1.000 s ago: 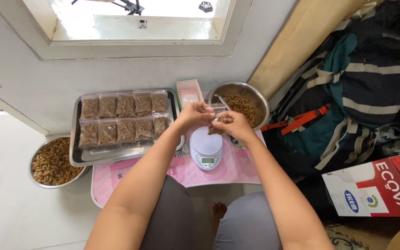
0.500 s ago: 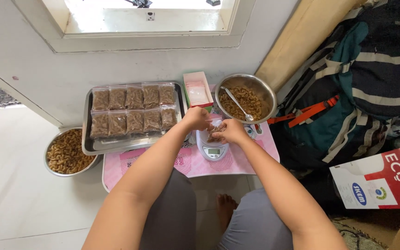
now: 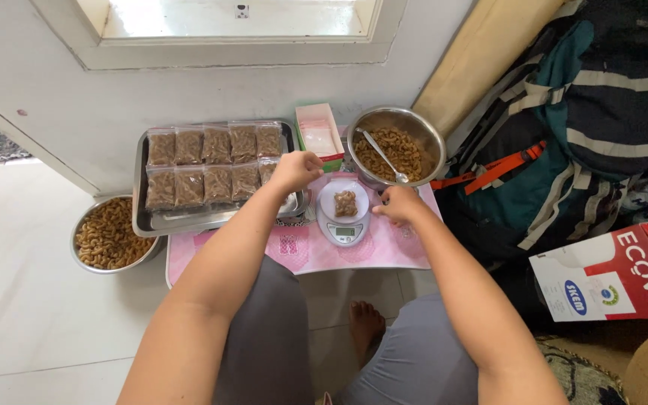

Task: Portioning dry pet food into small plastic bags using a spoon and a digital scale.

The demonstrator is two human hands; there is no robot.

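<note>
bright daylight | source: window (image 3: 238, 16) above (blown out white) | shadows soft | focus sharp | edges bowed

So there's a low pink-topped table (image 3: 384, 255) pushed up to the white wall (image 3: 211, 90), and a small white digital kitchen scale (image 3: 343, 217) sits in the middle of it with a little clear bag of brown snacks (image 3: 346, 202) on top. Left of the scale is a rectangular steel tray (image 3: 141, 196) with two rows of filled clear snack packets (image 3: 204, 174) in it. Behind the scale there's an open cardboard box of empty bags (image 3: 318, 135), and right of that a round steel bowl of brown curls (image 3: 395, 146) with a metal spoon (image 3: 382, 156) in it. Another round steel bowl of curls (image 3: 108, 234) is on the floor, left of the tray. Right of the table lies a striped backpack (image 3: 564, 142), with a red and white carton (image 3: 609, 277) in front of it.
</note>
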